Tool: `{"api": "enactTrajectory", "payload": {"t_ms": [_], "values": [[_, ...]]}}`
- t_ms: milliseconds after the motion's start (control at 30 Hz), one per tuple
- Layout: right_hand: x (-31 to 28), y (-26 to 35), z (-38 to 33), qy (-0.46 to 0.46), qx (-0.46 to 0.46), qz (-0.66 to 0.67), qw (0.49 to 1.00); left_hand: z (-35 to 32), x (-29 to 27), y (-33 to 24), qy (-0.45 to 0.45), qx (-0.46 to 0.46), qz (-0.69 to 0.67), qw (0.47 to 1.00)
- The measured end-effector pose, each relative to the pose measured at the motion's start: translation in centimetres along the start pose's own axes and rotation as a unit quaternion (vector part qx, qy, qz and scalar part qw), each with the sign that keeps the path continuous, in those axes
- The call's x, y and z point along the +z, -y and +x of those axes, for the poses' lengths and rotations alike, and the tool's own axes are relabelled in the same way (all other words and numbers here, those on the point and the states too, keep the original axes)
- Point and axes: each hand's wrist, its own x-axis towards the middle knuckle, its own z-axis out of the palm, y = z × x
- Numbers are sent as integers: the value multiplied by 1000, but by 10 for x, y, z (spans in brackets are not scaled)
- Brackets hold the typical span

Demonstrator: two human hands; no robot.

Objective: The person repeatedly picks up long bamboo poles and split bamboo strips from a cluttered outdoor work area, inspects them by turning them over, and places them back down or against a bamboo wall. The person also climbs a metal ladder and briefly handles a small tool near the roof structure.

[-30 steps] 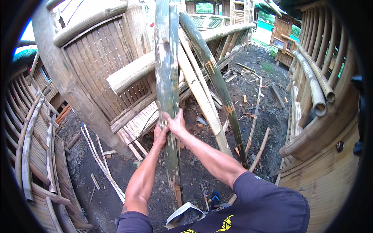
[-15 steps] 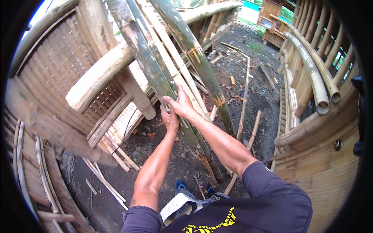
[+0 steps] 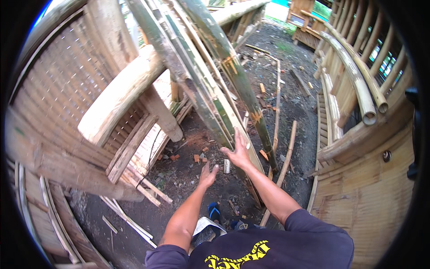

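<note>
A long split bamboo pole, green outside and pale on its cut faces, leans diagonally from the ground up to the far left. My right hand rests against its lower part with fingers spread and thumb apart, not wrapped round it. Just left of the pole, my left hand is open and empty, thumb and fingers apart. A whole green bamboo pole with brown joint rings leans close by on the right. Beyond my left hand a short pale piece of bamboo or wood shows against the dark ground.
On the left stands a slatted bamboo wall with a thick log rail. To the right are a curved bamboo bench and pale poles. Thin bamboo sticks and orange brick bits litter the dirt floor.
Both hands have let go of their grip on the pole. My left hand has come down off it; my right has slid lower along it. The pole's strips now show more of their cut faces.
</note>
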Motion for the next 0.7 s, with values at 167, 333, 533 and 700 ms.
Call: {"api": "enactTrajectory", "payload": {"t_ms": [167,333,533,700], "values": [[8,31,-43,-190,-183,96,960,-100,-51,47,-75,-78,-64,992],[80,102,-170,229,-202,265,915,-256,-76,69,-226,-77,-154,959],[114,137,-356,585,-233,191,753,-468,-61,106,-417,-127,-215,874],[137,160,-475,703,-312,75,635,-611,-4,172,-548,-218,-271,761]]}}
